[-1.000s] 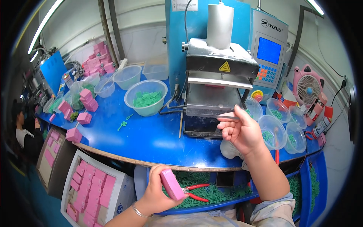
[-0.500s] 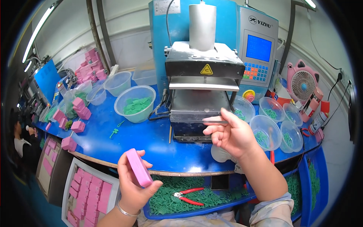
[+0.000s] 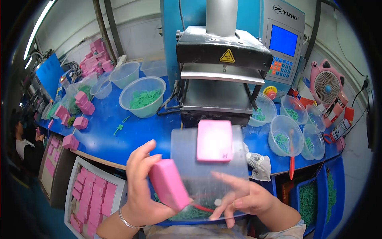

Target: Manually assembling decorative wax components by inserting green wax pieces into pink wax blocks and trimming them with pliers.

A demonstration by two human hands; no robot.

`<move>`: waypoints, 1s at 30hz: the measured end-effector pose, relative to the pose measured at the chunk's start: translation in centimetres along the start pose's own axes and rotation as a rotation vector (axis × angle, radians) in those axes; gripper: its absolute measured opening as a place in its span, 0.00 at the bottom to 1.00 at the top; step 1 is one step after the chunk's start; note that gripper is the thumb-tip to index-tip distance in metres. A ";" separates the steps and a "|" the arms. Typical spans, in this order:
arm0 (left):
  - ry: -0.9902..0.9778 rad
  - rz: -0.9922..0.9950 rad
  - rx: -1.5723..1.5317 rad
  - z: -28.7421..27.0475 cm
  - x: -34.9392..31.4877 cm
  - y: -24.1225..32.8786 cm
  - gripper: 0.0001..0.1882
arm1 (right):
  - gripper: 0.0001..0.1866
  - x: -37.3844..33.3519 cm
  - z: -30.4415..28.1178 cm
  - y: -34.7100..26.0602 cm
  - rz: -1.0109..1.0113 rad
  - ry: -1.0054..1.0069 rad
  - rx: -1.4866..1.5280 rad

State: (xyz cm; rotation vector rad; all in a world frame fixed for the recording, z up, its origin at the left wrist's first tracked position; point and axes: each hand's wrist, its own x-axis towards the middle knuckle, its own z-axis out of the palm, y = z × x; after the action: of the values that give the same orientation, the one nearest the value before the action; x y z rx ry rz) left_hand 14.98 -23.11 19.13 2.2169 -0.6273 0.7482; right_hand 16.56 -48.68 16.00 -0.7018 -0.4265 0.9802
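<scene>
A pink rectangular block (image 3: 168, 185) is held up in my left hand (image 3: 140, 187), the thumb below it and the fingers behind. My right hand (image 3: 248, 199) grips the lower right side of a clear flat plate (image 3: 187, 145), several fingers spread and blurred across it. The plate tilts over the table's front edge, before the press. Near its top edge lies a second pink block (image 3: 215, 140) with rounded corners. Through the plate show green rubbery pieces (image 3: 191, 215) and a red handle (image 3: 203, 208). Where my right fingertips press is partly hidden by blur.
Behind the plate stands the press (image 3: 223, 53), its jaws apart. A bowl of green pieces (image 3: 145, 99) is at left; several smaller bowls (image 3: 285, 137) sit at right. Loose pink blocks (image 3: 81, 122) lie far left, with a tray of more (image 3: 89, 199) below. A fan (image 3: 327, 85) stands far right.
The clear plate has come away from the press toward me, tilting so its face and a pink block on it show. My right hand moved down; the left hand raised its block slightly.
</scene>
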 end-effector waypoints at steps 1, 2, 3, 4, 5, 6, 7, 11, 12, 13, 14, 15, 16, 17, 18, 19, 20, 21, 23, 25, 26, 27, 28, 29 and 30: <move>-0.102 0.023 0.074 -0.1 0.7 0.7 0.47 | 0.39 -0.2 -0.5 1.0 0.077 -0.058 0.074; -0.166 0.029 0.102 0.6 1.0 0.4 0.47 | 0.38 -0.4 -0.7 2.0 0.131 -0.019 0.068; -0.215 0.001 0.096 1.2 1.4 0.5 0.44 | 0.36 -0.4 -0.8 2.9 0.187 0.018 0.062; -0.290 -0.034 0.056 1.7 1.2 -0.1 0.42 | 0.36 -0.2 -0.7 3.6 0.190 0.016 0.065; -0.365 -0.070 0.017 2.5 0.9 -1.1 0.40 | 0.37 0.1 -0.5 4.2 0.223 0.038 0.005; -0.366 -0.077 0.022 2.8 0.8 -2.1 0.40 | 0.37 0.4 -0.6 4.6 0.258 0.059 -0.053; -0.392 -0.147 0.017 2.9 0.7 -2.9 0.40 | 0.37 0.2 -0.5 4.7 0.259 0.061 -0.051; -0.406 -0.364 0.103 1.3 0.5 -7.5 0.39 | 0.38 -0.1 -0.7 5.4 0.254 0.081 0.044; -0.404 -0.348 0.124 0.9 0.6 -8.6 0.39 | 0.39 -0.1 -1.2 5.6 0.255 0.077 0.055; -0.402 -0.357 0.130 0.9 0.4 -8.9 0.39 | 0.39 0.0 -1.8 5.9 0.262 0.069 0.058; -0.283 -0.332 0.271 0.8 0.3 -9.1 0.39 | 0.37 0.0 -2.5 6.4 0.287 0.037 0.033; -0.164 -0.297 0.407 1.0 0.3 -8.9 0.40 | 0.35 -0.1 -2.9 6.7 0.306 0.009 0.006; -0.086 -0.283 0.378 1.2 0.4 -7.8 0.40 | 0.35 -0.1 -3.1 6.9 0.305 0.007 0.006; -0.086 -0.282 0.380 1.4 0.2 -6.7 0.40 | 0.35 0.0 -3.3 7.0 0.298 -0.011 0.009; -0.039 -0.170 0.181 1.7 -0.3 -5.6 0.39 | 0.35 0.0 -3.4 7.2 0.290 -0.026 0.014; 0.010 -0.060 -0.015 1.8 -0.9 -4.5 0.39 | 0.35 0.1 -3.5 7.5 0.291 -0.026 0.015; -0.073 0.023 0.034 1.7 -1.4 -3.6 0.37 | 0.34 0.2 -3.6 7.9 0.301 -0.028 -0.053; -0.154 0.107 0.080 1.7 -2.0 -2.6 0.35 | 0.33 0.3 -3.5 8.3 0.311 -0.027 -0.123; -0.172 0.145 0.212 1.7 -3.0 -0.6 0.28 | 0.31 0.3 -3.0 8.9 0.287 -0.041 -0.166; -0.140 0.200 0.258 1.9 -3.5 -0.1 0.24 | 0.28 0.2 -3.0 9.5 0.257 -0.034 -0.209; -0.130 0.171 0.190 1.9 -3.5 0.0 0.23 | 0.25 0.0 -3.1 9.8 0.231 -0.030 -0.254; -0.126 0.172 0.190 2.0 -3.7 -0.1 0.23 | 0.23 -0.1 -3.1 9.9 0.206 -0.027 -0.300; -0.120 0.185 0.110 2.2 -4.0 -0.4 0.23 | 0.23 -0.1 -3.0 9.8 0.206 -0.027 -0.304; -0.115 0.194 0.034 2.3 -4.2 -0.5 0.23 | 0.21 -0.1 -3.0 9.8 0.196 -0.031 -0.325; -0.112 0.195 0.037 2.2 -4.2 -0.4 0.23 | 0.20 -0.2 -2.9 9.7 0.183 -0.034 -0.348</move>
State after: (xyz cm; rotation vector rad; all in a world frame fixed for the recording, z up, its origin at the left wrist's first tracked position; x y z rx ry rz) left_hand 12.94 -23.58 14.82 2.2653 -0.9024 0.7414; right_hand 12.37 -46.25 7.10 -1.0535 -0.5783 1.1041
